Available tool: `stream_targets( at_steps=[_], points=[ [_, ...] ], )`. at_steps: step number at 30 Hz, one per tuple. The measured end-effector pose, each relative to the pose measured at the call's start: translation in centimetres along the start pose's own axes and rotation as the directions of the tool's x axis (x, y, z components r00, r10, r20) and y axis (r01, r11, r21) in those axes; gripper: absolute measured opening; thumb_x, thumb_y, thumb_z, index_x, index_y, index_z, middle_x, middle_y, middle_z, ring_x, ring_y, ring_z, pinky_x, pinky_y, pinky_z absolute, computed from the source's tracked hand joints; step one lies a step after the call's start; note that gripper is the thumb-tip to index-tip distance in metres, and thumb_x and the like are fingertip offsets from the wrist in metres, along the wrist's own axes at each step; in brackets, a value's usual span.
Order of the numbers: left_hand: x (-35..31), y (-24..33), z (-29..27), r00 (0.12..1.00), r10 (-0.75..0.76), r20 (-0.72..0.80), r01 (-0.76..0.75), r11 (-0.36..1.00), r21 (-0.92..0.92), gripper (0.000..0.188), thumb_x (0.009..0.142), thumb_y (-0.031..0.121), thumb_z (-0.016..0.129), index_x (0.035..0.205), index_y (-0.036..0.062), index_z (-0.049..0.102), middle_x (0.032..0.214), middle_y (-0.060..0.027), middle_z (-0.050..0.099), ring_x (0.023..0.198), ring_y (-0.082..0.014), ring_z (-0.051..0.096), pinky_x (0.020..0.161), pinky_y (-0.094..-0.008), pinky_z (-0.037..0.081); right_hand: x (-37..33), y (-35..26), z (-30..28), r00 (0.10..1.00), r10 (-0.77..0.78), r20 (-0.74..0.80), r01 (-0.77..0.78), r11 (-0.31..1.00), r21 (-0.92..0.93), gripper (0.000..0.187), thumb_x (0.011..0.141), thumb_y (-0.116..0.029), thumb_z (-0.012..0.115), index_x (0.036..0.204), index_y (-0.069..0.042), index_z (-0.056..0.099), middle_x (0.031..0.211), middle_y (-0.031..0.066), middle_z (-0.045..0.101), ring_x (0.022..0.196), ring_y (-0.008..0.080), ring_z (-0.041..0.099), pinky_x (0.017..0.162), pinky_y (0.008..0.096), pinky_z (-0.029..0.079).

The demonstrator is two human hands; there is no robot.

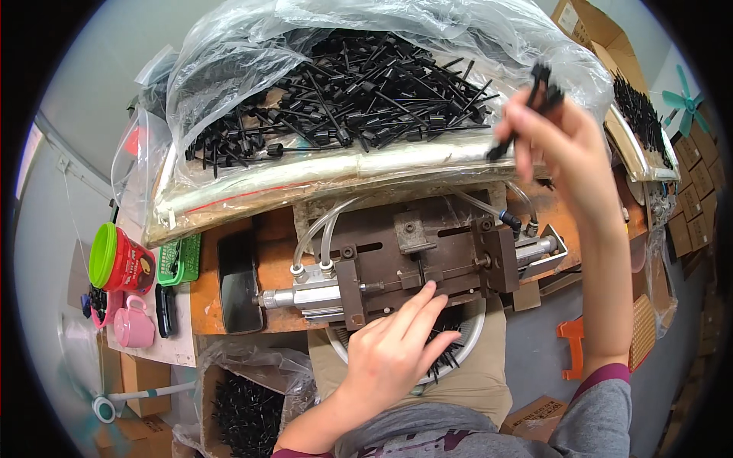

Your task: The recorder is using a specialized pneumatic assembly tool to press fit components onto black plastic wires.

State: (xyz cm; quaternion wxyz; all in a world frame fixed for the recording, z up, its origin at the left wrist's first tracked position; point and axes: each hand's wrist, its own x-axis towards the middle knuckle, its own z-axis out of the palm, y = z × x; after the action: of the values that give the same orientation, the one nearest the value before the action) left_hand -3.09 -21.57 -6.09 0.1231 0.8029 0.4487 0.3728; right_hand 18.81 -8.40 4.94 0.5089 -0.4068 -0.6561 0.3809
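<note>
Fingers of the left hand [393,347] lie spread and unclenched on the metal fixture [412,263] at the bench's [229,305] near edge, gripping nothing, fingertips at its central slot. Farther right and raised, the right hand [561,141] pinches a few black pins [534,99], long axes tilted steeply, beside the heap of pins [343,84] in the plastic-lined tray [305,179] along the far edge.

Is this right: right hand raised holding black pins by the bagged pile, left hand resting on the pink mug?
Not quite. In the head view the left hand rests on the metal fixture, not the pink mug, which stands apart at far left. The rest holds: the right hand is raised holding black pins by the bagged pile.
</note>
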Motion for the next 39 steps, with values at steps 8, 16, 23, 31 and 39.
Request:
stream_targets(
  at_steps=[8,16,23,31,39],
  points=[
    [0.9,0.7,-1.4,0.974,0.084,-0.213,-0.113,0.985,-0.131,0.042,0.071,0.006,0.088,0.110,0.0016,0.073,0.113,-0.0140,0.069,0.098,-0.0243,0.070,0.082,-0.0318,0.059,-9.1,2.4,5.6,0.807,0.433,0.403,-0.588,0.654,0.475,0.016,0.099,-0.015,0.064,0.101,0.001,0.059,0.084,0.0122,0.069,0.057,0.0142,0.066,0.050,0.0260,0.054],
    [0.0,1.1,-2.3,0.987,0.000,-0.163,-0.036,0.976,-0.213,0.039,0.068,0.002,0.089,0.105,0.0022,0.074,0.115,-0.0147,0.069,0.095,-0.0248,0.070,0.075,-0.0315,0.059,-8.5,2.9,5.3,0.848,0.432,0.307,-0.529,0.651,0.544,0.017,0.101,-0.019,0.062,0.102,-0.003,0.058,0.085,0.0137,0.070,0.053,0.0115,0.061,0.044,0.0226,0.046],
    [-0.5,1.0,-2.0,0.986,0.011,-0.166,-0.060,0.955,-0.291,0.040,0.066,-0.002,0.088,0.103,0.0016,0.073,0.101,-0.0117,0.072,0.087,-0.0225,0.072,0.072,-0.0296,0.059,-9.2,2.6,5.8,0.789,0.461,0.407,-0.615,0.600,0.512,0.016,0.098,-0.016,0.065,0.102,-0.002,0.058,0.084,0.0137,0.070,0.046,0.0087,0.054,0.042,0.0204,0.040],
    [-1.3,1.1,-2.6,0.990,0.008,-0.138,-0.048,0.956,-0.289,0.040,0.066,-0.002,0.088,0.104,0.0032,0.076,0.100,-0.0110,0.071,0.085,-0.0209,0.072,0.069,-0.0275,0.059,-8.7,2.5,5.3,0.804,0.444,0.397,-0.594,0.642,0.485,0.017,0.098,-0.017,0.066,0.103,-0.001,0.061,0.085,0.0146,0.071,0.045,0.0082,0.053,0.042,0.0193,0.038],
    [-2.1,1.2,-3.1,0.998,-0.007,-0.068,-0.016,0.940,-0.342,0.039,0.064,0.003,0.090,0.101,0.0044,0.077,0.097,-0.0076,0.070,0.079,-0.0176,0.070,0.064,-0.0263,0.057,-8.3,3.2,3.8,0.936,0.317,0.150,-0.337,0.689,0.641,0.014,0.100,-0.014,0.062,0.105,-0.001,0.063,0.092,0.0140,0.071,0.058,0.0098,0.061,0.050,0.0209,0.048]
  ],
)
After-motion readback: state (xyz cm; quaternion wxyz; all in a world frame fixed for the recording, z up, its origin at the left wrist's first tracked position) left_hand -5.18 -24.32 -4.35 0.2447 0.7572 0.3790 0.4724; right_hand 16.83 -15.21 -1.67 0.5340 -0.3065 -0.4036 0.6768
